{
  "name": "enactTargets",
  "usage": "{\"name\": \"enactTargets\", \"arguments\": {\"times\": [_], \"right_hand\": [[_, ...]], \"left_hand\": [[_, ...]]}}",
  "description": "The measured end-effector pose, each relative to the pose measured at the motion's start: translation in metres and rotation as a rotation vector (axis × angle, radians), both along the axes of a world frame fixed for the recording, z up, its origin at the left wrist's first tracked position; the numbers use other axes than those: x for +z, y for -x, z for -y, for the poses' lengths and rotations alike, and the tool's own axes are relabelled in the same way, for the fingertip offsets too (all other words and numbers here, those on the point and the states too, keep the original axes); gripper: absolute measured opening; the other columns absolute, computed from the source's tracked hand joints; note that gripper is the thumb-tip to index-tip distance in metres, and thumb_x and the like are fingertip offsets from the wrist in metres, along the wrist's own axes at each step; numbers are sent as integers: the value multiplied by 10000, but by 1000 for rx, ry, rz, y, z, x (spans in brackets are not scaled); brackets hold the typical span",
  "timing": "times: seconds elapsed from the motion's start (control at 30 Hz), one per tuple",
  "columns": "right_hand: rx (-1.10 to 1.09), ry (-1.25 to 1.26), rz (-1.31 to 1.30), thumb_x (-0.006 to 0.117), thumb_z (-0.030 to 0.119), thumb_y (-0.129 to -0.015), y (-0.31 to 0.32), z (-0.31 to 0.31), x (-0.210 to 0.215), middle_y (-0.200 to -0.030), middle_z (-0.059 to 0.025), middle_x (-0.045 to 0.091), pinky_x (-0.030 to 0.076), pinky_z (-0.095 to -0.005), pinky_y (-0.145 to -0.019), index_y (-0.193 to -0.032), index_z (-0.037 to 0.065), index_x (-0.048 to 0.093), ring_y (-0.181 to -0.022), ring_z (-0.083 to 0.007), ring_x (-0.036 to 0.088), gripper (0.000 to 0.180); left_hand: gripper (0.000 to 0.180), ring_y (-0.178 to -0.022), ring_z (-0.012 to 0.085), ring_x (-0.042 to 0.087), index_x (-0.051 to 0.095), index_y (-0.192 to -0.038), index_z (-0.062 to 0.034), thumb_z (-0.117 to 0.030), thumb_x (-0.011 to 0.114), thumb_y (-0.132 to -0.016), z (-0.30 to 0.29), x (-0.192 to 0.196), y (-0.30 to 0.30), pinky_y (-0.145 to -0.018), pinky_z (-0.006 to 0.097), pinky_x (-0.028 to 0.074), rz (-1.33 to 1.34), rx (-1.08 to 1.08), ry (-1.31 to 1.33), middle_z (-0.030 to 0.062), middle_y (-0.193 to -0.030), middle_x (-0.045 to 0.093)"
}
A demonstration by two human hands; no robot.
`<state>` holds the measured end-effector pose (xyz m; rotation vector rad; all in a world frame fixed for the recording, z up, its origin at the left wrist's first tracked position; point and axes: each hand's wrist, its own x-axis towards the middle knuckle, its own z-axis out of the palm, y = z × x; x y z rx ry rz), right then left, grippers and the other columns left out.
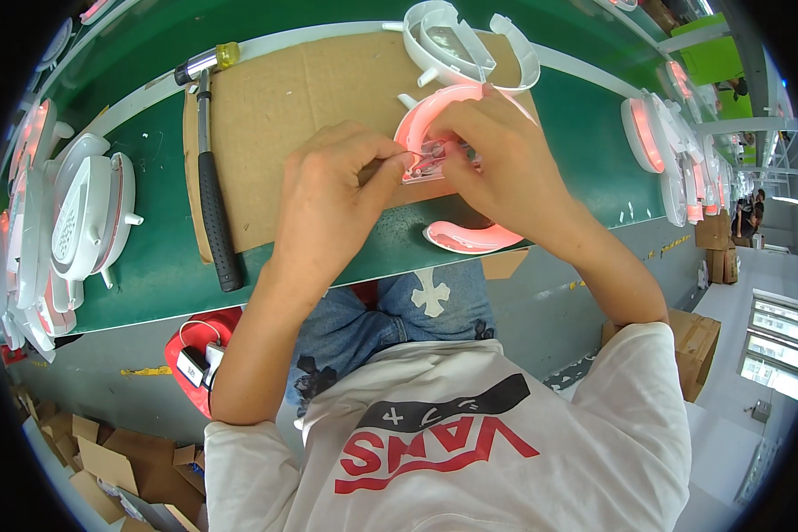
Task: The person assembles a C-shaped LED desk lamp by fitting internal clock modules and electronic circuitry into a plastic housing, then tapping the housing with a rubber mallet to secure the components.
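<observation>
A curved white plastic housing point(432, 106) with a pink-lit band lies at the far middle of the bench, its open middle showing small parts and thin wires point(430, 158). My left hand point(332, 182) is closed, thumb and forefinger pinched at the left side of that opening; what they grip is too small to tell. Over the right side of the housing, my right hand point(505, 146) has its fingers curled together in the opening, and the fingertips are partly hidden. Below it, a loose curved pink-lit piece point(470, 238) sits at the bench's near edge.
Cardboard point(275, 97) covers part of the green bench point(151, 257). A black-handled hammer point(213, 195) and a yellow-handled screwdriver point(213, 62) lie left. White housings point(448, 44) stand beyond my hands; more are stacked at far left point(84, 213) and right point(669, 151).
</observation>
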<state>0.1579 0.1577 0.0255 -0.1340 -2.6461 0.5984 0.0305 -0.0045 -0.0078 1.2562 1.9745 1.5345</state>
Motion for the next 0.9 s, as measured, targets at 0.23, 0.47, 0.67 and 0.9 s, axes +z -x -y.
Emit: {"name": "enactTargets", "arguments": {"times": [0.23,0.47,0.67,0.9], "right_hand": [[104,-170,-41,713,160,-788,-1,3,-1,-829,-31,631,453,-499,-994,-807,102,720,-874,-254,597,61],[118,-241,68,723,244,-821,1,4,-3,-862,-52,590,424,-484,-1024,-772,94,743,-895,-262,570,159],[181,-226,95,732,212,-805,-4,0,2,-927,-60,587,438,-475,-1015,-803,68,738,-948,-273,567,144],[110,-135,50,716,98,-761,-13,4,-1,-941,-87,596,449,-488,-999,-827,55,701,-929,-290,580,79]], "left_hand": [[105,-744,234,653,728,-893,46,-37,734,-829,-5,17,2,-679,346,518,-319,-34,145,112,-852,647],[87,-723,242,651,720,-893,21,-5,741,-813,-7,4,4,-678,348,522,64,15,87,105,-874,658],[128,-810,272,635,720,-911,3,14,745,-786,-1,2,-3,-722,379,530,-519,15,-68,97,-897,648],[139,-956,304,601,727,-931,-17,-45,749,-796,2,5,-1,-797,413,515,-575,-110,20,99,-1028,616]]}}
